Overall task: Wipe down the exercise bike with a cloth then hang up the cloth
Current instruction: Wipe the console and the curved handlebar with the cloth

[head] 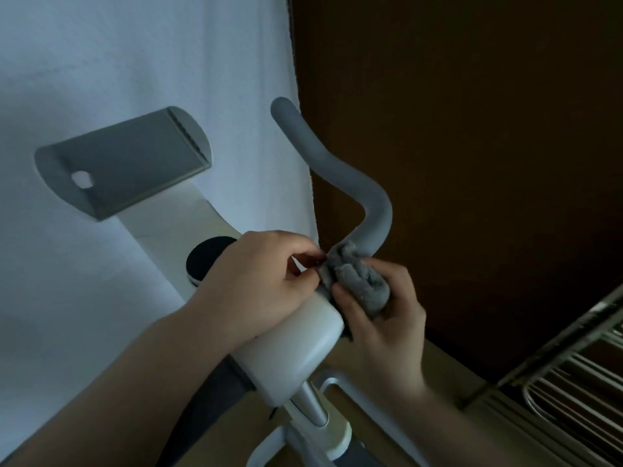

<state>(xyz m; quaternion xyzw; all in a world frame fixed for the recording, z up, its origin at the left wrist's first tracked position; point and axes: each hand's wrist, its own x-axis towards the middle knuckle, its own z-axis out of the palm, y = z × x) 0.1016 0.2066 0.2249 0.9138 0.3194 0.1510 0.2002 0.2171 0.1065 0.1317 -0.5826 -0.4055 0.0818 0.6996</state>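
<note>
Both hands grip cloth (359, 276) | wrapped on handlebar (340, 170) base

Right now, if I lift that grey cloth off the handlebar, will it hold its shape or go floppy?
Probably floppy: the grey cloth lies bunched in soft folds where the right hand grips it against the handlebar. Its fuzzy pile suggests it grips rather than slips. Likely light, since the left hand pinches its edge with only fingertips.

Handlebar (340, 170) base hidden under the cloth (357, 278), black dial (205, 261) partly covered by the left hand (256, 288), bike frame (lower part) and metal rack (573, 392) cut off at the frame edges.
</note>
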